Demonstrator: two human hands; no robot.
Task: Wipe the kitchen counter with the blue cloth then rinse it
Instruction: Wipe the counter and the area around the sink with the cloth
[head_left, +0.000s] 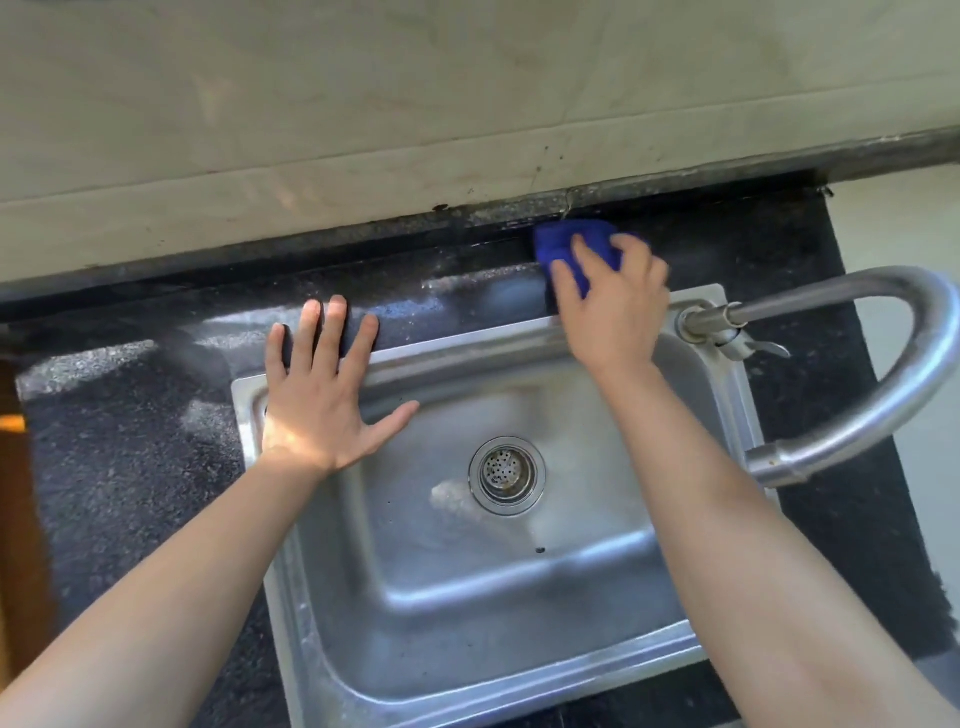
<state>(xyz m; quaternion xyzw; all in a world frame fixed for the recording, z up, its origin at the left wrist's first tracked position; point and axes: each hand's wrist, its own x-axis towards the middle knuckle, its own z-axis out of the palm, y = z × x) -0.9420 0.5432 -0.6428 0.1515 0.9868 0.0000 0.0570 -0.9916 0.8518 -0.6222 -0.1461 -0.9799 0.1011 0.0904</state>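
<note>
Two bare hands reach over a steel sink (519, 345) set into a dark speckled bench (130, 441). The blue cloth (563, 244) lies bunched on the narrow strip of bench between the sink's back rim and the ledge at the foot of the pale wall (363, 130), its far edge against that ledge and its long axis running roughly along the wall. The right hand (610, 312) grips it from above, fingers curled over the wad. The left hand (317, 400) lies flat and wide on the sink's back left corner, fingertips on the bench. Left of the cloth the strip runs open; on its right the faucet (893, 364) base stands near the wrist, its spout arching along the sink's right side.
</note>
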